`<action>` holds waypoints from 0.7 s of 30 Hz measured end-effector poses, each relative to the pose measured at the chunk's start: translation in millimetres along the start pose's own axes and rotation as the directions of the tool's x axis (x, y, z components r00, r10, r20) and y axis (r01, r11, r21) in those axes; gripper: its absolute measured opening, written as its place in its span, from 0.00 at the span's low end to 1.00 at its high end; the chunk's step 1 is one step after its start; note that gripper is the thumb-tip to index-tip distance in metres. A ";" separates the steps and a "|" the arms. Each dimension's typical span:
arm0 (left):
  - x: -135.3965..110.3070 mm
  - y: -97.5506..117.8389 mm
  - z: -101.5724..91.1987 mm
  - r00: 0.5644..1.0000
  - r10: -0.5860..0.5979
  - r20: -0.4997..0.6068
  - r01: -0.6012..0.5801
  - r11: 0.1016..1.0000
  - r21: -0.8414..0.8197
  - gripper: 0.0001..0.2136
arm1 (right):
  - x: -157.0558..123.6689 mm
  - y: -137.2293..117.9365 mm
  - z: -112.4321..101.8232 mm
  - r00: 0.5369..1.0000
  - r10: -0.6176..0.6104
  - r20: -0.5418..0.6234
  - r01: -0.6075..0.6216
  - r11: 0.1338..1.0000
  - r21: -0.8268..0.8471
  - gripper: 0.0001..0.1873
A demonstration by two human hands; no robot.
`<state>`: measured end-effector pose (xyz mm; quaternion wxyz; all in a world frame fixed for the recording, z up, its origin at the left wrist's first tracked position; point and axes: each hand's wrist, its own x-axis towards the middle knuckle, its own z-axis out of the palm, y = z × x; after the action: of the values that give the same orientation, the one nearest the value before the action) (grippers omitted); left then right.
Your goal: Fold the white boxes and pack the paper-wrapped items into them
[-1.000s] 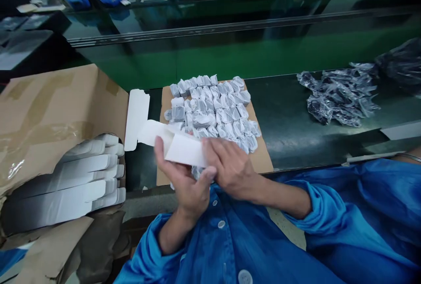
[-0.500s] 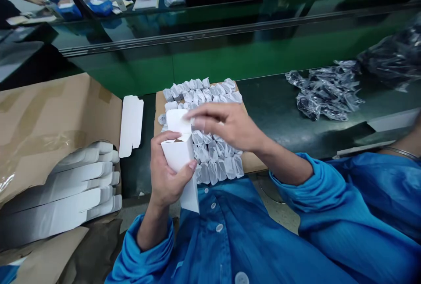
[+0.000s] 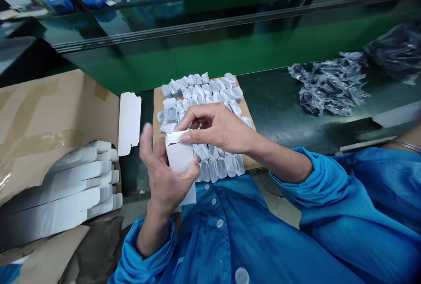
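Your left hand (image 3: 164, 174) covers much of the small white box (image 3: 179, 159), so only its front face, the top flap and a bottom edge near your blue coat (image 3: 250, 240) can be seen; the box interior is hidden, and the fingers of that hand are blurred. The wrapped packets (image 3: 204, 95) on the cardboard sheet (image 3: 157, 100) are partly concealed behind your right hand (image 3: 217, 126), and what they contain cannot be made out. Compared with half a second ago, the top flap, then standing upright, now lies folded down over the box mouth, and your right hand has dropped from above the packets onto that flap. The box is plain white card, held upright in front of your chest, just before the near edge of the cardboard sheet. Your left hand is wrapped around it, thumb on the front face; your right fingertips (image 3: 184, 138) press the flap at its top edge. To the left, flat white box blanks (image 3: 66, 187) lie stacked in a brown carton (image 3: 49, 108), with one loose blank (image 3: 129, 122) on the dark table (image 3: 283, 113).
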<state>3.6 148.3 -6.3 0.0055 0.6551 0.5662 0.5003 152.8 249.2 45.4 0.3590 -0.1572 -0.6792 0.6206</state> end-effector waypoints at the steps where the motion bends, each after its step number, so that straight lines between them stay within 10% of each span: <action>1: -1.0 1.1 -0.3 1.000 0.002 0.013 -0.002 1.000 0.019 0.48 | -0.6 0.2 0.6 1.000 0.006 -0.006 -0.006 1.000 -0.001 0.13; 14: 1.1 1.3 -13.3 0.981 -0.045 0.191 0.013 0.987 0.163 0.46 | -21.8 3.8 17.1 0.968 -0.241 -0.074 0.199 0.910 -0.364 0.08; 21: -9.7 7.2 -35.8 0.977 0.031 0.213 -0.062 0.988 0.140 0.45 | -37.6 22.7 42.8 0.852 -0.524 -0.004 0.402 0.658 -0.637 0.13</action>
<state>-13.4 118.4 9.5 0.0058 0.7161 0.5819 0.3855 144.4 197.3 13.9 0.4965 -0.1438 -0.8232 0.2349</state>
